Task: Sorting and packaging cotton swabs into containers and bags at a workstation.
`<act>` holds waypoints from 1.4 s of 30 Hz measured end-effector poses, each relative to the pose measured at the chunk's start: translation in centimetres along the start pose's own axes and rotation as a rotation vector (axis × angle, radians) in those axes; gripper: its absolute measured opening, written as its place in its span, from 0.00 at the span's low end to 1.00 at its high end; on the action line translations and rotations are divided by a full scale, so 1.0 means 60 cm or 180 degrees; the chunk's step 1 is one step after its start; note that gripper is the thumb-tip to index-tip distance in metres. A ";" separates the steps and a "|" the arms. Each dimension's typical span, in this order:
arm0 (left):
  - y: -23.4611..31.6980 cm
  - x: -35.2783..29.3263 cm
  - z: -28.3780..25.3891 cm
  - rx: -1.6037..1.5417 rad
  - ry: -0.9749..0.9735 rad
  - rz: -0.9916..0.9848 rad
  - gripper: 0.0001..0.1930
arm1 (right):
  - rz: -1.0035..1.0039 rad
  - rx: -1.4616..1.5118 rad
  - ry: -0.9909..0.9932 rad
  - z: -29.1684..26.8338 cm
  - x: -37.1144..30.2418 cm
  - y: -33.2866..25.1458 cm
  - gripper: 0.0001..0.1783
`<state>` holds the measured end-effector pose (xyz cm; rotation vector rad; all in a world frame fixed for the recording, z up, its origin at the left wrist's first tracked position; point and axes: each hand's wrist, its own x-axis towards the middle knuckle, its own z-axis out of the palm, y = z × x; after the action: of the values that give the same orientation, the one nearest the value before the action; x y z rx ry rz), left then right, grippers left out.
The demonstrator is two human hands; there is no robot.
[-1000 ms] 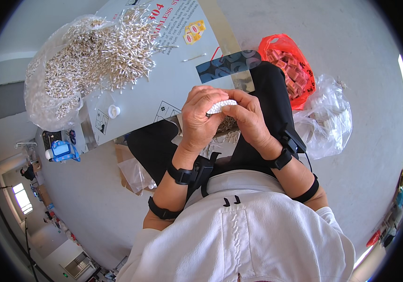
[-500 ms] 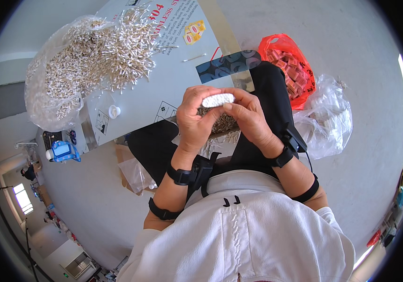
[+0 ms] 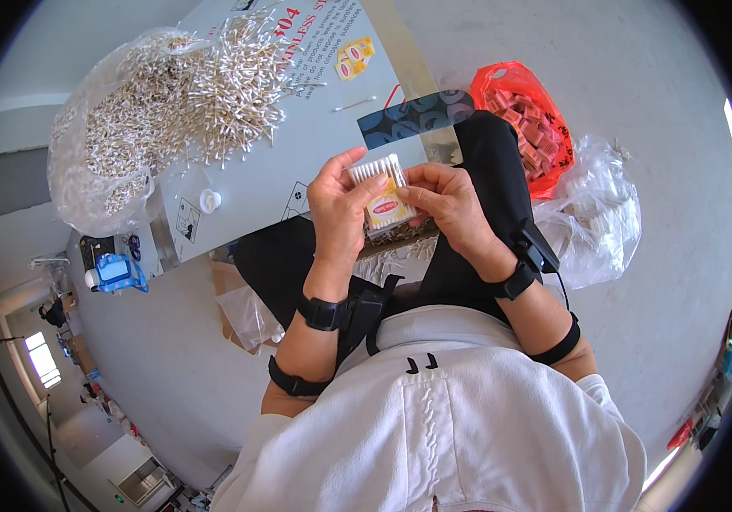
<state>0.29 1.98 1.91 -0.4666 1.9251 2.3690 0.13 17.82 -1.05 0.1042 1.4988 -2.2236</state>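
Note:
Above my lap I hold a flat bundle of cotton swabs [image 3: 374, 173] in both hands, with a yellow and white label [image 3: 385, 209] on its front. My left hand [image 3: 336, 209] grips the bundle's left side, thumb laid across the label and index finger raised off behind it. From the right, my right hand [image 3: 453, 205] pinches the edge with bent fingers and thumb. The white cotton tips line up along the top. Below the hands, a container with more swabs [image 3: 398, 234] shows between my legs, mostly hidden.
A heap of loose swabs [image 3: 233, 94] spills from a clear bag [image 3: 71, 200] on the grey table [image 3: 246, 200]. Nearby are a small white round dish [image 3: 209, 200], yellow labels [image 3: 354, 60] and a single swab [image 3: 355, 103]. A red bag of pink packets [image 3: 532, 136] stands right, beside clear plastic [image 3: 596, 222].
The swab bundle has been tilted from its end-on view, so its labelled front now faces up. My left thumb has moved onto the label, and the left index finger has lifted.

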 end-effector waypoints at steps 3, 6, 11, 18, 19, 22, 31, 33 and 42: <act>-0.003 0.001 0.001 -0.0011 0.0053 -0.0103 0.19 | 0.0229 0.0102 0.0106 0.004 -0.002 -0.008 0.12; -0.007 0.002 0.000 0.0498 0.0029 0.0448 0.17 | 0.0357 0.0578 0.0323 0.003 0.000 -0.010 0.11; 0.013 0.004 -0.031 0.1460 -0.1373 0.1490 0.21 | 0.0571 0.1068 0.0396 -0.004 0.000 -0.012 0.14; 0.013 -0.012 -0.026 0.1079 -0.1221 0.1136 0.16 | 0.0681 0.1865 -0.0150 -0.006 -0.011 -0.028 0.14; 0.014 -0.014 -0.025 0.0911 -0.1151 0.0949 0.15 | 0.0636 0.1846 -0.0238 -0.007 -0.014 -0.030 0.14; 0.014 -0.019 -0.020 0.0768 -0.1028 0.0713 0.14 | 0.0282 0.1275 -0.0360 -0.021 -0.015 -0.015 0.15; 0.026 -0.027 -0.009 0.1336 -0.0698 0.0961 0.12 | -0.1160 -0.0636 0.0103 -0.011 -0.005 -0.012 0.12; 0.022 -0.023 -0.009 0.1551 -0.0634 0.0970 0.11 | -0.0947 -0.0493 0.0078 -0.008 0.000 -0.008 0.13; -0.102 0.115 -0.060 0.2515 0.0572 0.0651 0.17 | -0.0445 -0.1624 0.0655 -0.012 0.128 0.112 0.13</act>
<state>-4.16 -1.16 -6.39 -0.4303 2.8563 1.4628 -4.13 13.91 -9.48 0.0691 2.1988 -1.9020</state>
